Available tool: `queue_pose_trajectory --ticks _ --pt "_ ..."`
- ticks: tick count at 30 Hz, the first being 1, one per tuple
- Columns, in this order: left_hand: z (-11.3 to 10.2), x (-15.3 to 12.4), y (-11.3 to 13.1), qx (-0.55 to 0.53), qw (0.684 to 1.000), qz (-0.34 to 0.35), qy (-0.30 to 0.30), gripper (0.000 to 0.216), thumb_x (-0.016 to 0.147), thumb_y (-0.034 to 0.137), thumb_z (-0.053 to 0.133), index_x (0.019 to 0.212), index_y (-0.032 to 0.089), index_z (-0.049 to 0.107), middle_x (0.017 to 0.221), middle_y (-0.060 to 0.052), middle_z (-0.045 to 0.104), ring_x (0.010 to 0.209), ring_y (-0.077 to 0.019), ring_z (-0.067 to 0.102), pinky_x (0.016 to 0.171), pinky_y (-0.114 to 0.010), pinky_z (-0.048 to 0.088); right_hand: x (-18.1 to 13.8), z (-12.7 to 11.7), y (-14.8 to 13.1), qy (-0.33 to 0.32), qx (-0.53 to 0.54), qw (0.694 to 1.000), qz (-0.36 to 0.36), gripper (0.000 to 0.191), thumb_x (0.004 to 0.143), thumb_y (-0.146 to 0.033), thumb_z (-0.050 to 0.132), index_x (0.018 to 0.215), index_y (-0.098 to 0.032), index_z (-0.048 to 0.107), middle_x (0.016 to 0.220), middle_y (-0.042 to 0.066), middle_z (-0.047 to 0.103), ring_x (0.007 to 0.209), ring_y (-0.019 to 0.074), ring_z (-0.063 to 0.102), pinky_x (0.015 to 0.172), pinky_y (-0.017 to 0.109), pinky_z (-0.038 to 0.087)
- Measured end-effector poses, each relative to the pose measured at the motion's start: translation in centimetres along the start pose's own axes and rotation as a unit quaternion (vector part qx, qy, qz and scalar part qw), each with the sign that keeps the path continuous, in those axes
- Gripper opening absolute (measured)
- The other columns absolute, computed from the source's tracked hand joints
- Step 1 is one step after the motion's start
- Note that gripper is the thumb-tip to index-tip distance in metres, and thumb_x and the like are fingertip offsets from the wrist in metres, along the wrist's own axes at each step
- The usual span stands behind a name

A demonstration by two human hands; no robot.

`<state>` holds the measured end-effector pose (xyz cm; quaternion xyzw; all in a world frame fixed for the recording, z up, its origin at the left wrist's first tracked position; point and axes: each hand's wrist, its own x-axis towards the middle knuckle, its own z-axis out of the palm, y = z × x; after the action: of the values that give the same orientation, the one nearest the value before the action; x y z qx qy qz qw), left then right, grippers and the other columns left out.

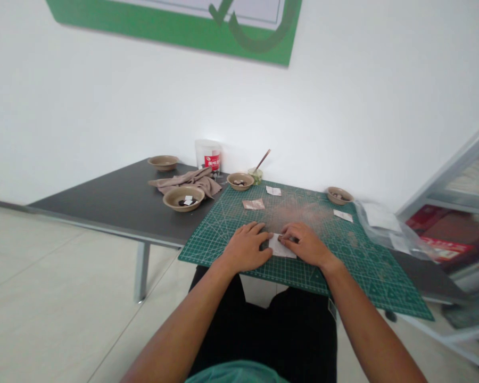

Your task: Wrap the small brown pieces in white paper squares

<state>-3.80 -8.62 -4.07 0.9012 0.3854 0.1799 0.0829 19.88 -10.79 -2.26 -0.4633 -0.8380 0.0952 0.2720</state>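
A small white sheet of paper [282, 250] lies on the green cutting mat [211, 239] near its front edge. My left hand [246, 247] rests flat beside the sheet with fingers stretched out, its fingertips at the paper's left side. From the right, my right hand [305, 244] reaches over the sheet, its fingers pinched around a small dark brown piece [280, 238] that touches the paper. The kind of piece is too small to make out. Beyond the hands lie a brownish paper packet [253, 204], a white packet [273, 190] and another white packet [343, 215].
A brown bowl [183, 199] with dark and white pieces stands left of the mat, near a crumpled cloth [187, 181] and a plastic tub [208, 154]. Other bowls [240, 181] [339, 196] hold small pieces. A stick leans in a glass [255, 175]. Plastic bags [387, 226] lie right.
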Motion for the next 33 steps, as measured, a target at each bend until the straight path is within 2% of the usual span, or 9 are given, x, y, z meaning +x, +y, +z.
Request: queue_pose_trajectory --ticks 10,14,17,20,22,26,28,31,33 --pt "0.0 0.0 -0.2 -0.007 1.000 -0.004 -0.005 0.052 0.086 0.043 0.054 0.138 0.034 0.056 0.154 -0.004 0.044 0.144 -0.0322 0.035 0.117 -0.052 0.028 0.0 0.7 -1.5 -0.035 0.008 0.999 -0.013 0.004 0.091 -0.023 0.063 0.090 -0.023 0.066 0.092 0.002 0.070 0.087 0.0184 0.062 0.084 0.034 0.046" --pt "0.0 0.1 -0.2 -0.005 1.000 -0.005 -0.003 0.052 0.086 0.042 0.054 0.137 0.034 0.057 0.153 -0.004 0.045 0.144 -0.0325 0.036 0.117 -0.053 0.027 0.2 0.6 -1.4 -0.013 -0.002 1.000 0.015 0.006 0.092 -0.025 0.060 0.092 -0.021 0.065 0.091 0.004 0.069 0.086 0.0188 0.060 0.085 0.036 0.044" --pt "-0.1 0.1 -0.1 -0.006 1.000 -0.006 -0.002 0.051 0.087 0.042 0.054 0.137 0.034 0.057 0.153 -0.004 0.044 0.144 -0.0322 0.035 0.118 -0.052 0.027 -0.2 0.0 -1.3 -0.011 -0.002 0.999 0.035 0.009 0.092 -0.027 0.061 0.088 -0.021 0.065 0.084 0.003 0.066 0.076 0.0175 0.058 0.074 0.032 0.044" --pt "-0.1 0.0 -0.1 -0.010 1.000 -0.004 -0.008 0.051 0.086 0.042 0.055 0.137 0.034 0.056 0.154 -0.004 0.044 0.144 -0.0328 0.034 0.117 -0.053 0.028 -0.6 -0.1 -1.9 -0.048 0.017 0.998 0.022 0.005 0.089 -0.027 0.066 0.087 -0.022 0.066 0.082 0.000 0.067 0.070 0.0147 0.057 0.067 0.028 0.043" --pt "-0.1 0.1 -0.1 -0.010 1.000 -0.001 -0.009 0.052 0.086 0.042 0.055 0.137 0.034 0.056 0.154 -0.004 0.044 0.144 -0.0329 0.034 0.117 -0.053 0.028 -0.5 0.3 -2.3 -0.050 0.021 0.998 0.014 0.003 0.089 -0.026 0.066 0.089 -0.023 0.066 0.086 0.000 0.068 0.076 0.0152 0.060 0.072 0.029 0.045" --pt "0.0 0.2 -0.2 -0.004 1.000 -0.001 -0.007 0.052 0.086 0.040 0.054 0.138 0.033 0.056 0.154 -0.005 0.044 0.144 -0.0321 0.035 0.118 -0.051 0.026 0.1 0.6 -2.0 -0.011 0.004 0.999 0.034 0.007 0.093 -0.025 0.060 0.092 -0.022 0.066 0.096 0.004 0.070 0.094 0.0200 0.061 0.089 0.037 0.042" --pt "0.0 0.2 -0.2 -0.003 1.000 -0.003 -0.011 0.053 0.087 0.041 0.054 0.139 0.034 0.055 0.154 -0.004 0.044 0.144 -0.0320 0.035 0.118 -0.051 0.026 -0.1 0.3 -1.8 -0.014 0.002 0.999 0.040 0.007 0.093 -0.024 0.060 0.092 -0.021 0.067 0.095 0.004 0.070 0.091 0.0199 0.061 0.087 0.036 0.042" --pt "-0.1 0.1 -0.1 -0.001 1.000 -0.002 -0.013 0.053 0.087 0.043 0.054 0.139 0.035 0.054 0.154 -0.003 0.044 0.145 -0.0322 0.034 0.118 -0.051 0.027 -0.5 0.0 -2.2 -0.051 0.021 0.998 0.019 0.003 0.089 -0.023 0.066 0.090 -0.023 0.068 0.089 0.001 0.070 0.080 0.0163 0.062 0.077 0.030 0.045" --pt "-0.2 0.1 0.0 0.002 1.000 0.000 -0.012 0.052 0.086 0.043 0.054 0.138 0.034 0.055 0.153 -0.003 0.044 0.144 -0.0322 0.034 0.117 -0.051 0.028 -0.5 0.3 -2.5 -0.064 0.030 0.997 0.004 0.002 0.089 -0.023 0.066 0.090 -0.024 0.068 0.091 0.000 0.071 0.082 0.0159 0.063 0.079 0.029 0.045"
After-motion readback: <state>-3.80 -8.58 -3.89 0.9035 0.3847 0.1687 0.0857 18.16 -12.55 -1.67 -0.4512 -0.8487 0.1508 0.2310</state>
